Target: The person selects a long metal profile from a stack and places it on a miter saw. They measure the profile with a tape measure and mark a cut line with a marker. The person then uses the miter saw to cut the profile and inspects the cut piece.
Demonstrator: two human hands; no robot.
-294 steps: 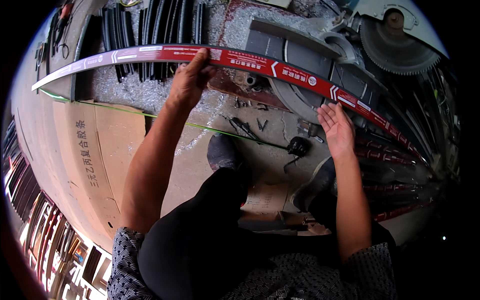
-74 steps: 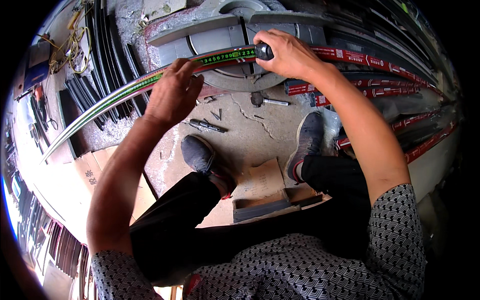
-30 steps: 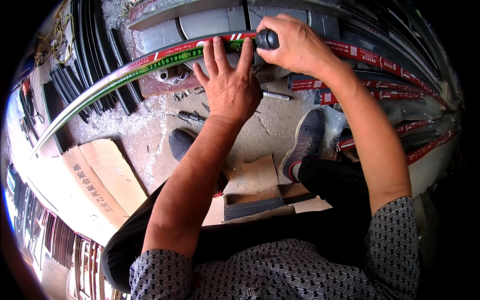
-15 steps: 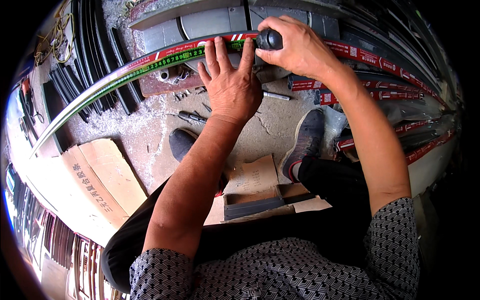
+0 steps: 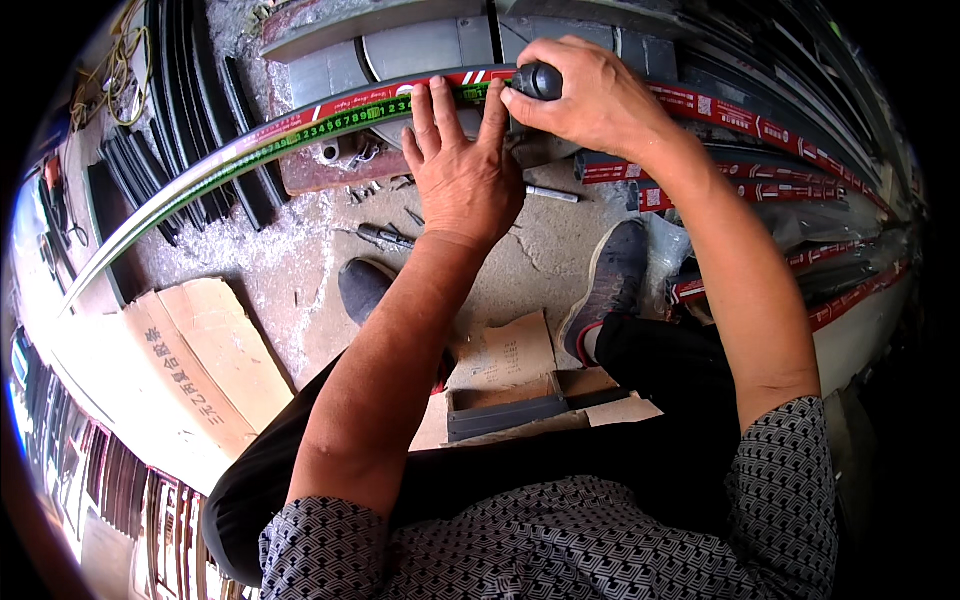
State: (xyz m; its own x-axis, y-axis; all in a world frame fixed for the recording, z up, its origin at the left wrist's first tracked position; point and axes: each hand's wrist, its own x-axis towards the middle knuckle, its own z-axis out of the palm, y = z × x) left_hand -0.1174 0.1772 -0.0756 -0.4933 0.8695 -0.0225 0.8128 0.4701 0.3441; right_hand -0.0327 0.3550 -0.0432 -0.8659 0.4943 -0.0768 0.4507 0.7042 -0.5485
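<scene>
My right hand [image 5: 598, 98] grips the black case of a tape measure [image 5: 540, 82] at the upper middle. Its green blade [image 5: 330, 124] runs out to the left along a long profile strip with red film [image 5: 300, 117], curving with the lens toward the left rim. My left hand [image 5: 462, 182] lies over the blade and strip just left of the case, fingers stretched out and spread, fingertips pressing down on them. Beneath both hands is a grey metal machine bed [image 5: 425, 48]. My fingers hide part of the blade.
Dark profile lengths [image 5: 185, 110] lie at the upper left, red-filmed ones [image 5: 740, 188] at the right. A pen-like silver tool [image 5: 552, 193] and dark tools [image 5: 383, 236] rest on the dusty floor. Flattened cardboard [image 5: 205, 350] lies at the lower left, an open box [image 5: 505, 410] between my legs.
My right hand and the tape measure case have shifted very slightly, with the thumb a little further left. My left hand stays nearly in place on the blade.
</scene>
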